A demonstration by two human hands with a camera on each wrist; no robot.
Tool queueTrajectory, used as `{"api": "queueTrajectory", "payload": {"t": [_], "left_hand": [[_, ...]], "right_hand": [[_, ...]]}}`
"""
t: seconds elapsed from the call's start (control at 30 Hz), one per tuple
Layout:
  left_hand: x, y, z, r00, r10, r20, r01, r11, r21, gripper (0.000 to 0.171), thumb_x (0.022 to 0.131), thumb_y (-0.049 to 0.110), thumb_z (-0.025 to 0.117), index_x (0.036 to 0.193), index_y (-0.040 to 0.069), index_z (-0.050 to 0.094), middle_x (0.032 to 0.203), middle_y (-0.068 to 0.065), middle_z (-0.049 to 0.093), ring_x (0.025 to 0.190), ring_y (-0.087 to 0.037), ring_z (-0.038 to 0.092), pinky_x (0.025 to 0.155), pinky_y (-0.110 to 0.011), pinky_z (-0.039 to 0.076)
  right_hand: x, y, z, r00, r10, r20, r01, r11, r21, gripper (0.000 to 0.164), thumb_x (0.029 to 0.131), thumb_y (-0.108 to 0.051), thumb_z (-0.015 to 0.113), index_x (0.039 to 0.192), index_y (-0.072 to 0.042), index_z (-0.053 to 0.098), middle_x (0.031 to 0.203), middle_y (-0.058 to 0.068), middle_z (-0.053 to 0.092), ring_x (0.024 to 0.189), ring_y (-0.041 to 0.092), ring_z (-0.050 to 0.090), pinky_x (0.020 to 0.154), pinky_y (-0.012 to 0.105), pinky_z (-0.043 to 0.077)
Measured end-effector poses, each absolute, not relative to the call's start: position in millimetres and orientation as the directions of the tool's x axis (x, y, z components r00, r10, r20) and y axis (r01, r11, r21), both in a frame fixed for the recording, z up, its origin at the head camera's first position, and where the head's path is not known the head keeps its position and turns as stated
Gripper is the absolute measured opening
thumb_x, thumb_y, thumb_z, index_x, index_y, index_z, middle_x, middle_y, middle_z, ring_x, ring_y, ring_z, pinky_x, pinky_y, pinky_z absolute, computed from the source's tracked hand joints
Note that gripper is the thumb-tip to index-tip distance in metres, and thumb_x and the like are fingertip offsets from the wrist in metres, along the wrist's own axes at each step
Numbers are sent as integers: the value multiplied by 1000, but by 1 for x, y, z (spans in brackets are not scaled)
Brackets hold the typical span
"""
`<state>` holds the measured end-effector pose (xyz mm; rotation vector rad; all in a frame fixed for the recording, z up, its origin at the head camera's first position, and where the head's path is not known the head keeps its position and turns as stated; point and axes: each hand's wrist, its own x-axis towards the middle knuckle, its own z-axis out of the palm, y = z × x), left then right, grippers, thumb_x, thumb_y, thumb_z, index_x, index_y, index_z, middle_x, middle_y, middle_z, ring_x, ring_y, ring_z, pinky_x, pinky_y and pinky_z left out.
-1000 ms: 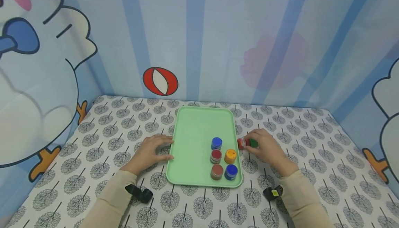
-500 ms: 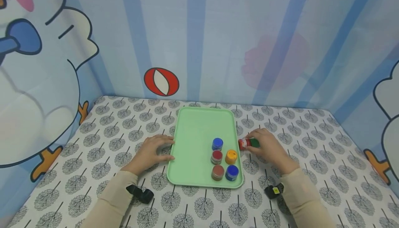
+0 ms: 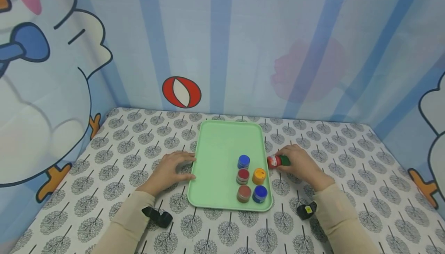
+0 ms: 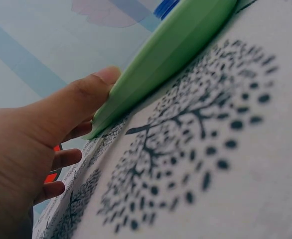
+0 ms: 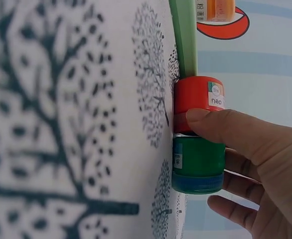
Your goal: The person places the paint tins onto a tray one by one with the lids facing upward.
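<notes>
A light green tray [image 3: 222, 138] lies on the table. My left hand [image 3: 170, 171] rests at its left edge. In the left wrist view the thumb [image 4: 98, 82] touches the tray's rim, the other fingers loosely bent. Against the tray's right side, a red paint jar [image 3: 273, 162] and a green paint jar [image 3: 285, 160] lie on their sides, end to end. My right hand [image 3: 300, 164] straddles them from the right, thumb and forefinger at the red jar's near end. In the right wrist view the thumb presses the red jar [image 5: 198, 94], while the other fingers curve behind the green jar [image 5: 198, 162].
Inside the tray, on its right side, stand several paint jars: a blue one [image 3: 243, 161], a dark red one [image 3: 242, 176], an orange one [image 3: 259, 176], a brownish-red one [image 3: 244, 193] and a darker blue one [image 3: 260, 193]. A printed curtain [image 3: 250, 53] hangs behind the table.
My right fingers slide back slightly along the red jar, away from the tray, so more of it shows. The jars and left hand keep their places; the head view shifts slightly.
</notes>
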<state>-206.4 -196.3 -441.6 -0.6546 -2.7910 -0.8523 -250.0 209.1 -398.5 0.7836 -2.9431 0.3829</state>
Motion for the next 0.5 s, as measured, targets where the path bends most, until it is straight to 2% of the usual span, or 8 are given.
{"api": "queueTrajectory", "payload": {"t": [0.4, 0.5], "left_hand": [[-206, -196, -441, -892, 364, 266, 451, 746, 490, 58, 74, 40, 79, 124, 15, 64, 136, -4, 59, 130, -31, 50, 110, -57, 33], [-207, -197, -442, -893, 365, 264, 450, 749, 486, 58, 74, 40, 79, 124, 15, 64, 137, -4, 59, 130, -32, 50, 110, -58, 33]], "right_hand": [[-250, 210, -399, -868, -479, 127, -496, 838, -227, 36, 79, -22, 78, 108, -3, 68, 111, 15, 67, 105, 34, 59, 95, 51, 49], [-250, 210, -399, -867, -481, 133, -499, 833, -239, 36, 79, -22, 78, 108, -3, 68, 112, 15, 68, 107, 34, 59, 102, 54, 44]]}}
